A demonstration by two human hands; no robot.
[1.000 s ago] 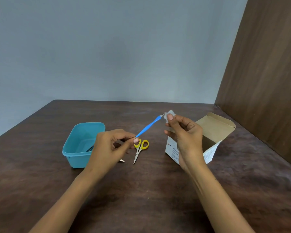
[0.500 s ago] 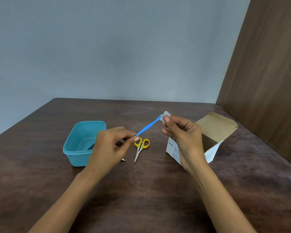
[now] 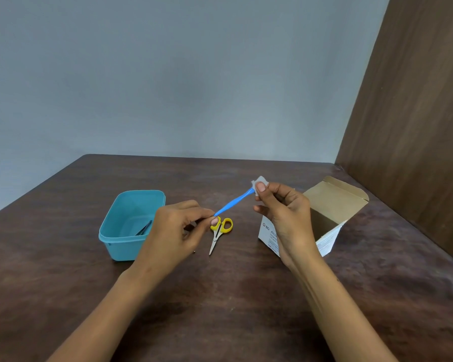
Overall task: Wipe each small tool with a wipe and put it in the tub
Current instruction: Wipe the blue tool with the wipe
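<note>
Pinching the blue tool (image 3: 234, 202) by 1 end in the left hand (image 3: 173, 231), its tip gripped through the wipe (image 3: 259, 182) by the right hand (image 3: 285, 212), it could be pulled loose and dropped.

You held the slim blue tool (image 3: 234, 203) slanted above the table, its far tip wrapped in the white wipe (image 3: 259, 183), while yellow-handled scissors (image 3: 219, 231) lay shut beside the teal tub (image 3: 131, 223).

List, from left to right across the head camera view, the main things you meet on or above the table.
Teal tub → left hand → yellow-handled scissors → blue tool → white wipe → right hand → open cardboard box.
</note>
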